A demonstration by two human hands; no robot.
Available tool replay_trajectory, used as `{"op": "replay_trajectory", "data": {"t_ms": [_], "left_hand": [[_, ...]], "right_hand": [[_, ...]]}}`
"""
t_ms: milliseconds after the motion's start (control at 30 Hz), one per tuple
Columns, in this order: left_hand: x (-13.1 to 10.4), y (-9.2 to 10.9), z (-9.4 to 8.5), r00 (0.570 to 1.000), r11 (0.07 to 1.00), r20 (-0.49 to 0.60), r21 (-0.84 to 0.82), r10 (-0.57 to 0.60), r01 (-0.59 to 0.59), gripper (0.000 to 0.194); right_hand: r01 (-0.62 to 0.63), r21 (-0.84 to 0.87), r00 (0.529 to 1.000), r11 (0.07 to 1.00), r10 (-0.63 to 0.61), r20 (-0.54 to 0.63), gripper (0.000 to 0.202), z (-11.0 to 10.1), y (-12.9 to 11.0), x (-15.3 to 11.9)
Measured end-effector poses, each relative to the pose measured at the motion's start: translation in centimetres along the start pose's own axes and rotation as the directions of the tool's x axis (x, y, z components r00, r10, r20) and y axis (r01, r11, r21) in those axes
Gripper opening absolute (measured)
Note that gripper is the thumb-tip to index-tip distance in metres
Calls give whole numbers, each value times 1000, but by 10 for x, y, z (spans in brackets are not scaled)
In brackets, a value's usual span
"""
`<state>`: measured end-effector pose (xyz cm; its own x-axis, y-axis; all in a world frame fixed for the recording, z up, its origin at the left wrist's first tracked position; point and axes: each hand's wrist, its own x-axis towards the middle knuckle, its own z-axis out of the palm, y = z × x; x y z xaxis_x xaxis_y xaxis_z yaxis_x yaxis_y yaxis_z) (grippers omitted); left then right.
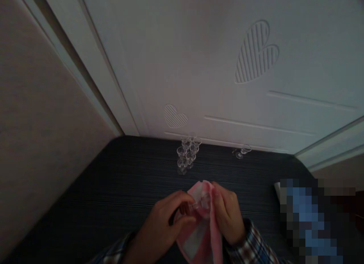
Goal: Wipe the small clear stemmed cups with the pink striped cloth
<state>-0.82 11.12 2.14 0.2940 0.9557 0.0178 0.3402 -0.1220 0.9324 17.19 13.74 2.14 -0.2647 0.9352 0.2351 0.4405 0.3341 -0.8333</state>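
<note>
Low in the head view, my left hand [160, 226] pinches the foot end of a small clear stemmed glass [202, 203]. My right hand [229, 211] is closed on a pink and white cloth [196, 241], which wraps the bowl of that glass. Part of the bowl is hidden by the cloth and fingers, and the cloth hangs down between both wrists. Beyond my hands stands a tight cluster of several similar glasses [190, 156], apart from both hands.
One more stemmed glass [243, 151] stands farther right, close to a white panel [204, 66] with heart reliefs. The dark table [113, 188] meets this panel at its back edge. A blurred-out blue patch [309, 214] lies at the right.
</note>
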Motion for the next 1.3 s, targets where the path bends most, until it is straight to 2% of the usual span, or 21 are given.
{"op": "replay_trajectory", "data": {"t_ms": [133, 233, 367, 467, 567, 733, 867, 967, 1033, 1167, 1300], "left_hand": [[8, -1, -4, 993, 924, 51, -362, -109, 120, 18], [11, -1, -7, 986, 853, 51, -496, -160, 164, 21], [10, -1, -7, 982, 793, 43, -585, -182, 172, 20], [10, -2, -7, 985, 759, 49, -630, -167, 161, 19], [10, -3, -7, 987, 734, 47, -663, -152, 145, 19], [9, -3, -8, 990, 768, 60, -626, -128, 137, 19], [9, 1, -9, 985, 796, -18, -591, -173, 129, 20], [9, 5, -8, 976, 800, -47, -583, -211, 145, 23], [9, 5, -8, 978, 796, -42, -589, -205, 142, 23], [9, 1, -9, 981, 745, -46, -658, -190, 113, 23], [7, 1, -10, 982, 675, 1, -726, -190, 131, 22]], "right_hand": [[-44, 133, 995, 990, 55, -83, 17, -4, -4, -2], [-44, 157, 986, 987, 67, -150, 16, -5, -2, -3], [99, 122, 988, 988, -83, -132, 14, -8, -2, -1], [181, 128, 982, 975, -172, -81, 18, -11, -5, 0], [194, 144, 980, 970, -186, -66, 18, -13, -6, 0], [168, 170, 986, 971, -161, -52, 18, -16, -5, 1], [146, 152, 989, 977, -142, -36, 15, -16, -2, 2], [83, 168, 993, 982, -68, -97, 9, -14, 1, 2], [83, 186, 991, 979, -62, -117, 8, -14, 1, 2], [185, 170, 982, 968, -176, -66, 15, -17, -1, 2], [267, 44, 964, 963, -267, -7, 17, -17, -2, 2]]}}
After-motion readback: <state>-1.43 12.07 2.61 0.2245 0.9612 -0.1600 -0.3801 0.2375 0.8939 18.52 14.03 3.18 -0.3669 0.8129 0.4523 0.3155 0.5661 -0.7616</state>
